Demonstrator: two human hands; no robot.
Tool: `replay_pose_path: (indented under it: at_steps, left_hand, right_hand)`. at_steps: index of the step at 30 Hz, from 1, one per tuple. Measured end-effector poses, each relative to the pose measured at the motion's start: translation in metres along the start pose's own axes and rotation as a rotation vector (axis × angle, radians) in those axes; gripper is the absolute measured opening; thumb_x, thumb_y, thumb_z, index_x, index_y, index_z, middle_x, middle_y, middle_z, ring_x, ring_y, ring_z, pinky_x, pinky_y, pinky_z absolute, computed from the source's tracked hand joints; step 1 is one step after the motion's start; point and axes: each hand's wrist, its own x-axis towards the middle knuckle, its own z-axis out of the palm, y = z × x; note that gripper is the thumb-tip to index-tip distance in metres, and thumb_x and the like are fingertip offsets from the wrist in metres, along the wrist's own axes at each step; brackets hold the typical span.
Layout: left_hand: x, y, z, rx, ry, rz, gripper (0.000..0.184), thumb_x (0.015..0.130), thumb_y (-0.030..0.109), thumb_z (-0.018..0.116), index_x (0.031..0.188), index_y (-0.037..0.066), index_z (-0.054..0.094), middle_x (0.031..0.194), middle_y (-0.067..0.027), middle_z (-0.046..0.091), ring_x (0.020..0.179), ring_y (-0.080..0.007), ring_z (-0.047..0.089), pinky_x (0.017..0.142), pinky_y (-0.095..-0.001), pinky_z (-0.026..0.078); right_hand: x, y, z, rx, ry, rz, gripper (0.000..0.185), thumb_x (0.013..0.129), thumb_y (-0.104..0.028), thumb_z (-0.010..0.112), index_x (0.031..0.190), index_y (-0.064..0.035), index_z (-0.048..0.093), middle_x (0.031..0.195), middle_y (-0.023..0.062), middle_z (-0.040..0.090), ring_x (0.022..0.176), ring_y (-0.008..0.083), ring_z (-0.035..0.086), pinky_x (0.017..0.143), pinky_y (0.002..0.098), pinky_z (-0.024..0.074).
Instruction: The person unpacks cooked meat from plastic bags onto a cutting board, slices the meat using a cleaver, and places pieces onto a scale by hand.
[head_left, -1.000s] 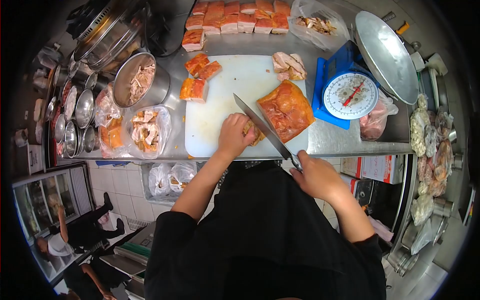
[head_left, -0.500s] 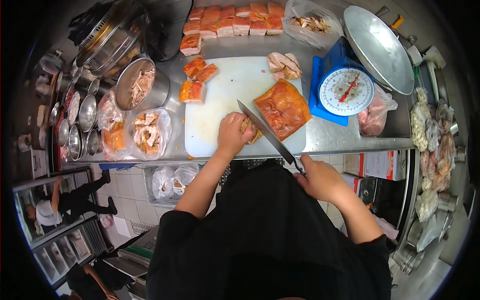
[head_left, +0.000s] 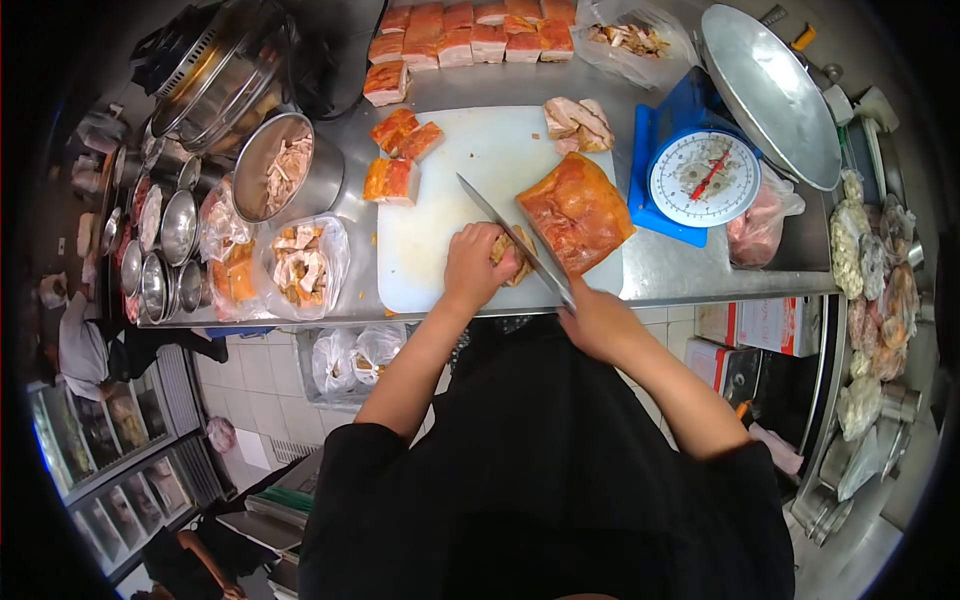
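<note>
My left hand (head_left: 476, 265) is closed on a small piece of meat (head_left: 517, 255) near the front of the white cutting board (head_left: 430, 240). A long knife (head_left: 510, 228) is gripped in my right hand (head_left: 597, 322) at the board's front edge. Its blade slants up to the left, between the small piece and a large slab of browned meat (head_left: 577, 212). Cut chunks (head_left: 392, 181) lie at the board's left edge, and pale meat pieces (head_left: 579, 125) at its back right corner.
A blue scale (head_left: 705, 180) with a metal pan (head_left: 770, 95) stands right. Left are a metal pot (head_left: 287, 168) and a bag of meat pieces (head_left: 302, 268). Rows of meat blocks (head_left: 455, 35) line the back. Two other people (head_left: 85, 345) are partly visible at the lower left.
My right hand has moved slightly left and up, and the knife has slid up-left along the small piece. My left hand keeps its hold. One person in the background has moved left.
</note>
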Motion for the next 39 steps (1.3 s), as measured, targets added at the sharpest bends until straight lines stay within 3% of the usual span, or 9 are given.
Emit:
replay_pose_path:
  at_steps: [12,14,18,25,30,31,35,37,39]
  left_hand:
    - [0.001,0.002,0.002,0.037,0.018,-0.011,0.034,0.08,0.027,0.073,0.102,0.003,0.066,0.099,-0.0139,0.067,0.098,-0.0348,0.061,0.087,-0.0445,0.046]
    - [0.001,0.001,0.0,0.064,-0.016,0.008,0.033,0.08,0.027,0.073,0.103,0.003,0.066,0.099,-0.0139,0.067,0.098,-0.035,0.061,0.088,-0.045,0.047]
    - [-0.001,0.0,-0.011,0.06,-0.052,0.003,0.034,0.08,0.027,0.073,0.104,0.004,0.066,0.101,-0.0137,0.067,0.098,-0.0351,0.061,0.088,-0.0449,0.047]
    - [-0.03,0.002,-0.04,-0.106,-0.091,-0.18,0.032,0.081,0.018,0.07,0.11,0.004,0.065,0.109,-0.0132,0.068,0.104,-0.0332,0.063,0.095,-0.0426,0.048]
    - [-0.053,-0.012,-0.056,-0.162,-0.08,-0.171,0.037,0.08,0.012,0.069,0.115,0.003,0.062,0.112,-0.0136,0.068,0.107,-0.0343,0.063,0.098,-0.0423,0.048]
    - [-0.057,-0.015,-0.056,-0.149,-0.089,-0.169,0.039,0.079,0.01,0.069,0.117,0.002,0.062,0.115,-0.0142,0.067,0.108,-0.0348,0.063,0.098,-0.0427,0.047]
    - [-0.053,-0.006,-0.062,-0.198,-0.097,-0.187,0.046,0.075,0.005,0.07,0.12,0.005,0.062,0.13,-0.0146,0.061,0.115,-0.036,0.06,0.101,-0.044,0.047]
    - [-0.036,0.028,-0.081,-0.063,-0.141,-0.109,0.049,0.074,0.003,0.071,0.122,0.007,0.062,0.135,-0.0144,0.058,0.117,-0.0361,0.059,0.101,-0.0442,0.047]
    - [-0.029,0.037,-0.086,0.071,-0.179,-0.034,0.052,0.073,0.002,0.071,0.123,0.009,0.062,0.14,-0.0142,0.055,0.119,-0.0363,0.057,0.102,-0.0444,0.047]
  right_hand:
    - [0.015,0.011,0.009,0.056,0.088,-0.012,0.029,0.092,-0.017,0.061,0.109,0.0057,0.059,0.099,0.0305,0.071,0.096,0.0437,0.071,0.086,0.0528,0.0552]
    - [0.037,-0.014,-0.016,0.248,-0.074,0.045,0.03,0.091,-0.015,0.058,0.113,0.0063,0.058,0.099,0.0306,0.071,0.093,0.0437,0.072,0.084,0.0517,0.0558]
    - [0.047,-0.027,-0.016,0.245,-0.037,0.02,0.032,0.089,-0.013,0.056,0.113,0.0068,0.057,0.099,0.0307,0.071,0.09,0.0437,0.072,0.083,0.0508,0.056]
    - [-0.011,0.036,0.012,0.165,0.03,-0.018,0.037,0.093,-0.026,0.064,0.119,-0.0005,0.055,0.099,0.0284,0.071,0.099,0.047,0.068,0.088,0.0543,0.0529]
    - [-0.035,0.04,0.009,0.37,0.211,-0.055,0.036,0.093,-0.032,0.07,0.108,-0.0012,0.057,0.088,0.0251,0.07,0.084,0.0433,0.068,0.075,0.0476,0.0524]
    - [-0.035,0.048,0.017,0.361,0.309,-0.102,0.035,0.093,-0.032,0.071,0.105,-0.0022,0.056,0.077,0.0196,0.067,0.066,0.0359,0.066,0.064,0.0438,0.0518]
    - [-0.051,0.045,0.0,0.452,0.14,0.06,0.04,0.095,-0.03,0.068,0.118,0.0,0.058,0.075,0.0196,0.068,0.068,0.0361,0.068,0.066,0.0457,0.052]
    - [-0.056,0.046,0.0,0.644,0.088,0.1,0.034,0.094,-0.027,0.07,0.112,-0.0008,0.058,0.066,0.0107,0.063,0.05,0.0221,0.061,0.052,0.0374,0.0479]
    - [-0.055,0.052,0.008,0.703,0.111,0.067,0.03,0.095,-0.025,0.07,0.108,-0.0017,0.057,0.064,0.0075,0.061,0.045,0.0173,0.057,0.047,0.0342,0.0448]
